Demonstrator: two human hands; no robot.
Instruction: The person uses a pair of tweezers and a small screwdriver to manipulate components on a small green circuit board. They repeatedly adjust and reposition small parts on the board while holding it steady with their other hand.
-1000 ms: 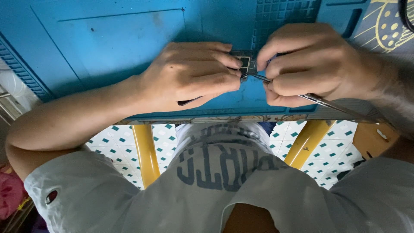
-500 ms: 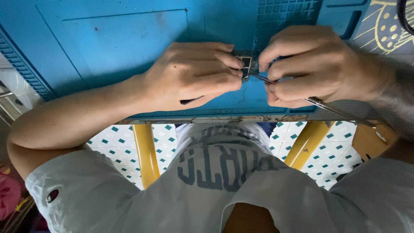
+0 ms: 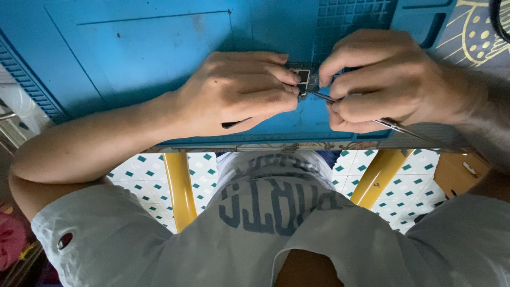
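1. Barely anything is changed on the blue mat covering the table: both hands are kept where they were a second ago.
2. Steadily, the small component is pinched in the left hand, mid-mat between both hands.
3. Thin metal tweezers are pinched in the right hand; their tips have edged slightly along the part.
4. Most of the component is hidden by fingers; its kind cannot be told.

A table on yellow legs carries a blue mat; a small part lies on the mat's near right.
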